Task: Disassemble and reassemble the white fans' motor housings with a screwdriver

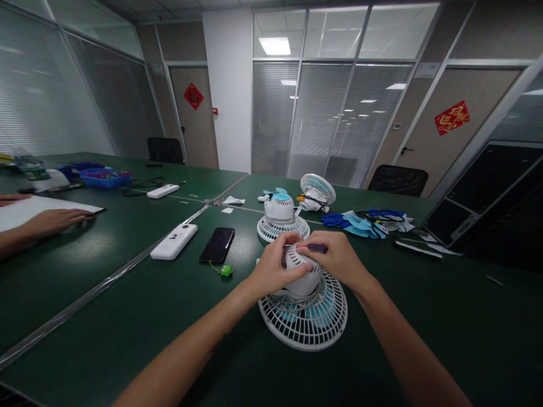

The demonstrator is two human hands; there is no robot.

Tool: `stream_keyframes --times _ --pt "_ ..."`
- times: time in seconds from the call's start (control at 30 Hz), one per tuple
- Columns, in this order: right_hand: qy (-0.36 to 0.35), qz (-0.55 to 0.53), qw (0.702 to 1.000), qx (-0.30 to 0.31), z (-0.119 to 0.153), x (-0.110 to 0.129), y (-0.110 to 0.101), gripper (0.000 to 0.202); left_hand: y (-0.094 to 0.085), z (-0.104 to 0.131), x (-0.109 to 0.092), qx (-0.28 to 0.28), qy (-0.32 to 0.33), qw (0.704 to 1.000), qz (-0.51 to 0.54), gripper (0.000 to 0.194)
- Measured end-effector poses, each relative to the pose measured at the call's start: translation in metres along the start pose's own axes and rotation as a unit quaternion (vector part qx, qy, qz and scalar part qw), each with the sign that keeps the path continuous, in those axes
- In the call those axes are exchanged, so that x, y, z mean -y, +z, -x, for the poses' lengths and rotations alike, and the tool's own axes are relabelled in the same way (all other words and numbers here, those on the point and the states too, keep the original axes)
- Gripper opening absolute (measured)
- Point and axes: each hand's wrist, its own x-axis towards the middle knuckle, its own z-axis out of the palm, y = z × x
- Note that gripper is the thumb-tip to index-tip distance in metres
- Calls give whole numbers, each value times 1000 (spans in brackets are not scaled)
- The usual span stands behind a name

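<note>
Head view: the fan [306, 289] lies face down on the surface [169, 345], directly between the hands, its round cage [314, 334] spreading toward six o'clock and its motor housing rising between the palms. Its axle stands roughly upright. The left hand [275, 263] grasps the housing from nine o'clock, thumb and fingers curved around it. The right hand [339, 255], at two o'clock, pinches a short purple tool [318, 247] whose visible end points to three o'clock; the tip is hidden by fingers, so contact with the housing cannot be told. Both hands are equally close, the left holding the larger area.

The housing looks like smooth, matte white plastic, domed and cut with narrow slots. Thin radial ribs form the cage, with pale blue blades behind them. A second fan [280, 210] sits beyond at twelve o'clock; a flat, glossy black phone [218, 245] lies at ten o'clock.
</note>
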Motion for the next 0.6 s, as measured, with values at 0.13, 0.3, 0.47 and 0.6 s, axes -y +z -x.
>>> stream_keyframes --times 0.13,0.3,0.47,0.6 --pt "4 -43 999 -26 1 3 1 19 0 1 -1 -3 7 1000 -6 52" --pt "48 -133 983 -118 2 0 -12 37 0 4 -2 -9 42 998 -54 46" --pt "107 -237 950 -172 -5 -2 -36 38 3 6 1 -15 82 991 -101 40" --pt "123 -201 937 -256 -13 5 -43 39 3 5 3 -14 99 990 -105 31"
